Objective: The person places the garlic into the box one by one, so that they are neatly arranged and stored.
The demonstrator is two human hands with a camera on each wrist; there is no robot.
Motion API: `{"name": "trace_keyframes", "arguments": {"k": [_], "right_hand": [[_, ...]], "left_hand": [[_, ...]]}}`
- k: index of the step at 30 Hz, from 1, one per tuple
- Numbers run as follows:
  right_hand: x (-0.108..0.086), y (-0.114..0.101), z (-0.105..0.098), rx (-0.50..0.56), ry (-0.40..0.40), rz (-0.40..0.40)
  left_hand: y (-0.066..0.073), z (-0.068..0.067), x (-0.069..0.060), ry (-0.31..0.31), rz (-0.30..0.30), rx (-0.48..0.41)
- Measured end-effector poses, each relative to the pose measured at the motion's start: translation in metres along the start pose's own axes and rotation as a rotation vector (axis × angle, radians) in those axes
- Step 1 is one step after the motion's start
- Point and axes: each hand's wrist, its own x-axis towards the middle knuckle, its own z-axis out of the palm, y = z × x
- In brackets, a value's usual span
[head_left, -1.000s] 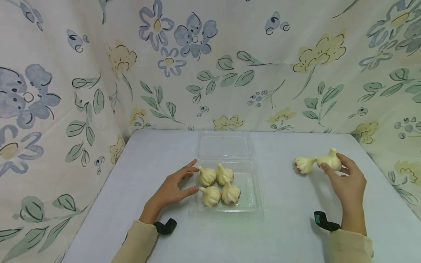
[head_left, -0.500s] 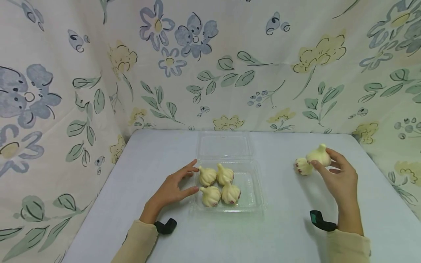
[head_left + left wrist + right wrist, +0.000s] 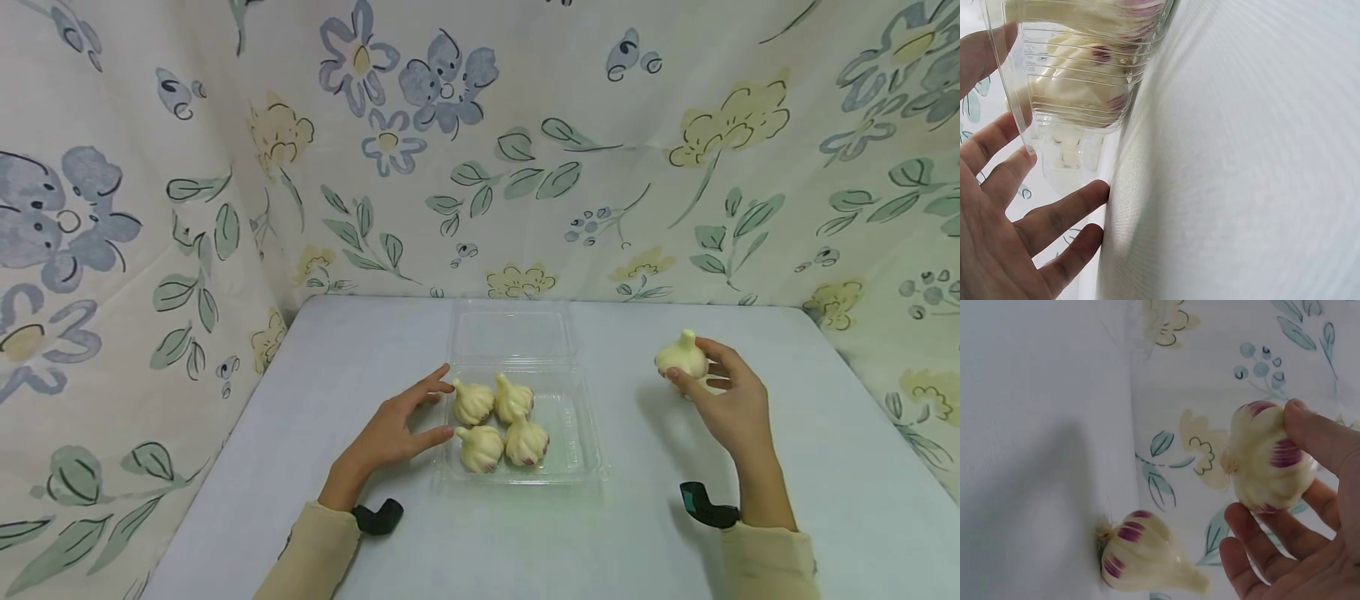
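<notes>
Okay, right hand (image 3: 723,404) has a garlic bulb (image 3: 682,357) gripped between thumb and fingers. Bulb is cream with purple streaks, stem up, held clear of the desk (image 3: 525,542), over its right half and closer to the back edge than the front. Right wrist view shows a second bulb (image 3: 1147,553) touching the desk, near the held one but apart from it; head view mostly loses it behind bulb and thumb.

Left hand (image 3: 393,429) grips nothing: fingers spread, thumb and fingertips at the left side of a clear plastic container (image 3: 594,425), touching its rim per left wrist view. Container sits a bit left of midway between the desk's side edges. Its lid (image 3: 512,333) lies flat toward the back edge. Four bulbs (image 3: 481,450) inside, two by two, bunched against the left side.

Tan sleeves (image 3: 318,546) on both arms, black wrist mount (image 3: 378,518) on each. Floral curtain (image 3: 517,175) hangs behind the back edge and along both sides.
</notes>
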Motion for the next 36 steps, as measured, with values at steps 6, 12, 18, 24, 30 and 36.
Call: {"name": "trace_keyframes", "arguments": {"k": [6, 12, 18, 24, 30, 36], "right_hand": [[-0.003, -0.005, 0.011, 0.021, -0.029, -0.062], [-0.005, -0.009, 0.019, 0.035, -0.071, -0.071], [-0.008, -0.016, 0.023, 0.051, -0.103, -0.072], [-0.010, -0.021, 0.030, 0.070, -0.113, -0.130], [-0.011, -0.024, 0.038, 0.099, -0.121, -0.205], [-0.014, -0.028, 0.045, 0.111, -0.143, -0.221]], "left_hand": [[-0.001, 0.000, 0.000, -0.007, -0.013, 0.004], [-0.003, 0.001, -0.002, -0.004, -0.024, 0.013], [-0.002, 0.001, -0.002, -0.008, -0.024, 0.010], [0.000, 0.000, -0.001, -0.010, -0.006, 0.011], [-0.001, 0.000, -0.001, -0.007, 0.007, 0.013], [-0.001, 0.000, 0.000, -0.002, 0.015, 0.010]]}}
